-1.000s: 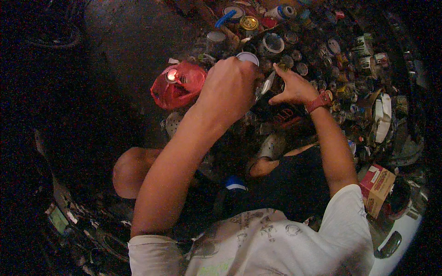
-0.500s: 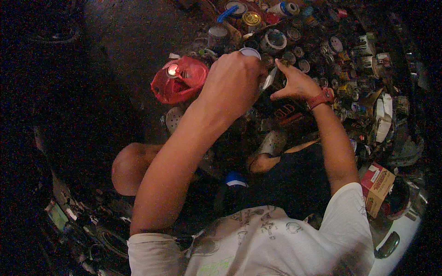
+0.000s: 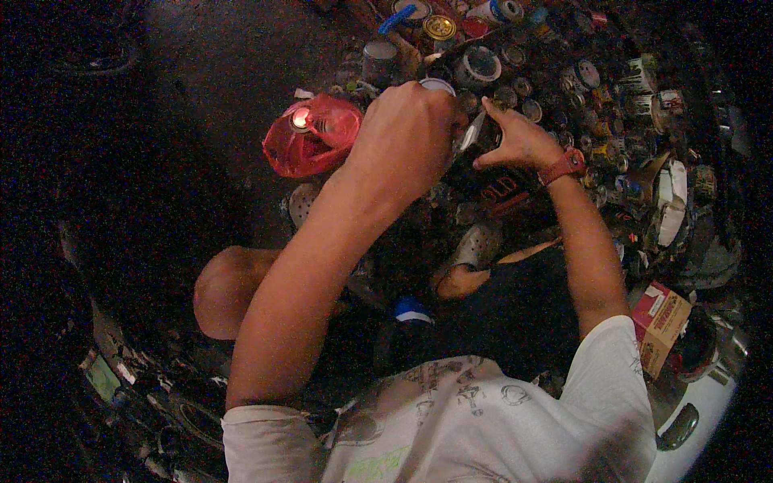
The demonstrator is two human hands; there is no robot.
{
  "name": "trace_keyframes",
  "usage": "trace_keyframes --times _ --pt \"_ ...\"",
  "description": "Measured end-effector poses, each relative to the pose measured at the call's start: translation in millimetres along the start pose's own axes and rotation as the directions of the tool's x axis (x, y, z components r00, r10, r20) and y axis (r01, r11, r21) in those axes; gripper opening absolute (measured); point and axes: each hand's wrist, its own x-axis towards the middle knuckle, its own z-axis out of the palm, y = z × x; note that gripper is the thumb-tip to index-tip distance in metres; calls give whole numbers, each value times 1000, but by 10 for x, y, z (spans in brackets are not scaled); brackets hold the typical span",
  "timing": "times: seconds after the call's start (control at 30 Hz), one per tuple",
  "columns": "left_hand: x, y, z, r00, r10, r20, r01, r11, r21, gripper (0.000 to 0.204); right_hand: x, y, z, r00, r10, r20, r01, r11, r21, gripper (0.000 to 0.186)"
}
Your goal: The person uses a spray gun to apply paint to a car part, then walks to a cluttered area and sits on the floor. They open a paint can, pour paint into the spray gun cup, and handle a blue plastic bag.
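My left hand (image 3: pixel 407 133) is closed, its back toward me and its fingertips hidden; what it grips cannot be made out. A white round lid or rim (image 3: pixel 437 84) shows just beyond its knuckles. My right hand (image 3: pixel 523 141) has thumb and index finger curved round a dark can-like object with a shiny silver face (image 3: pixel 471 131), beside my left hand. A red plastic bag (image 3: pixel 326 149) with a round metal lid in it lies just left of my left hand.
Several tins and jars (image 3: pixel 481 64) crowd the ground ahead and rightward, with a blue handled item (image 3: pixel 397 18) among them. A torn cardboard box (image 3: pixel 664 330) sits at lower right beside a silvery curved panel (image 3: pixel 696 406). My knee and shoes show beneath my arms; dark floor (image 3: pixel 193 97) at left.
Both hands, with the silver-faced object between them, have shifted slightly upward in the view. Their grips look much the same.
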Motion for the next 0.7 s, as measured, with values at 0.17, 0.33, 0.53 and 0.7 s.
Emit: trace_keyframes --times 0.17,0.33,0.53,0.7 --pt "23 -28 -1 1000 13 25 -13 1000 18 7 14 18 12 1000 -17 -27 16 1000 -10 132" --pt "30 2 -45 1000 6 24 -6 1000 3 6 35 58 33 999 -38 -25 38 999 -2 133" --pt "42 -83 29 999 21 24 -21 1000 7 6 36 17 4 999 -32 -8 32 999 -19 132" --pt "44 -93 45 999 44 22 -44 999 6 6 34 11 12 999 -46 -27 45 998 -49 133"
